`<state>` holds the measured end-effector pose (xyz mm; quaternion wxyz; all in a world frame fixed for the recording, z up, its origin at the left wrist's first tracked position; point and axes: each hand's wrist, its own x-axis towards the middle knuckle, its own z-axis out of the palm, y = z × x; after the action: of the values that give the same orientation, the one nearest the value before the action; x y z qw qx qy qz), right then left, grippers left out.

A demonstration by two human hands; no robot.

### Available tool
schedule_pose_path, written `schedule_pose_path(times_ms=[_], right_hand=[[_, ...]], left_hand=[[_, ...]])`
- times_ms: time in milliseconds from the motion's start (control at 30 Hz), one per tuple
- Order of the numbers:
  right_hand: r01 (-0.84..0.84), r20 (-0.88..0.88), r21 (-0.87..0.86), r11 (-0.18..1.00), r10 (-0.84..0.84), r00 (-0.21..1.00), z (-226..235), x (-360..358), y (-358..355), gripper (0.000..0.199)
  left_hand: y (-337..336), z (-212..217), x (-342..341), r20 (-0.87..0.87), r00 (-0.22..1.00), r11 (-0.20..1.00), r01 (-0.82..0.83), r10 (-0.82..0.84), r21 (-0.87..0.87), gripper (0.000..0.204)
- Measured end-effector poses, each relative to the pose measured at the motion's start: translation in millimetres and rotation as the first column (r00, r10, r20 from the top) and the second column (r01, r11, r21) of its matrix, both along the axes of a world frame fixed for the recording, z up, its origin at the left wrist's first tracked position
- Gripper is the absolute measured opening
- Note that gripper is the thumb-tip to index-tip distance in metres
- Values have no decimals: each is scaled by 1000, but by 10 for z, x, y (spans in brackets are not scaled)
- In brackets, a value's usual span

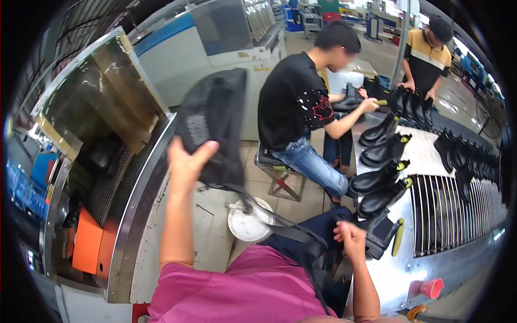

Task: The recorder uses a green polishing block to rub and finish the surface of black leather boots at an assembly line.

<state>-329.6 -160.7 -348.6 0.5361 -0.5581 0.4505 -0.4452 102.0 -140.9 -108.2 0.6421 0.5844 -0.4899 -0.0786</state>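
My left hand [188, 161] is raised on the left, its thumb spread against a black bag [212, 118] that it grips, slightly blurred. A black strap [283, 229] runs from the bag down across my lap. Over my right thigh, my right hand [350, 237] is closed with fingers curled; what is in it, if anything, I cannot make out. Just right of that hand a black ankle boot [381, 232] with an elastic side panel lies on the metal table. A yellow-green handled tool [398, 237] lies against the boot.
Several black boots [383, 153] line the metal table [396, 269], near a slatted rack [452, 215] and a pink cup [432, 288]. A seated co-worker [285, 102] handles a boot; another person [428, 59] stands beyond. A machine opening [102, 188] is left, a white bucket [249, 219] below.
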Motion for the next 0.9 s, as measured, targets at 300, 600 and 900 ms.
schedule_pose_path(times_ms=[300, 600, 900], right_hand=[[-193, -135, -509, 839, 144, 980, 44, 275, 57, 15], [-613, -342, -450, 650, 508, 790, 93, 489, 516, 26], [-395, -456, -230, 889, 261, 851, 187, 2, 634, 30]], left_hand=[[771, 674, 1221, 135, 863, 873, -487, 487, -37, 47], [59, 48, 223, -272, 953, 940, -207, 131, -273, 45], [-469, 301, -1337, -152, 807, 785, 483, -571, -387, 56]])
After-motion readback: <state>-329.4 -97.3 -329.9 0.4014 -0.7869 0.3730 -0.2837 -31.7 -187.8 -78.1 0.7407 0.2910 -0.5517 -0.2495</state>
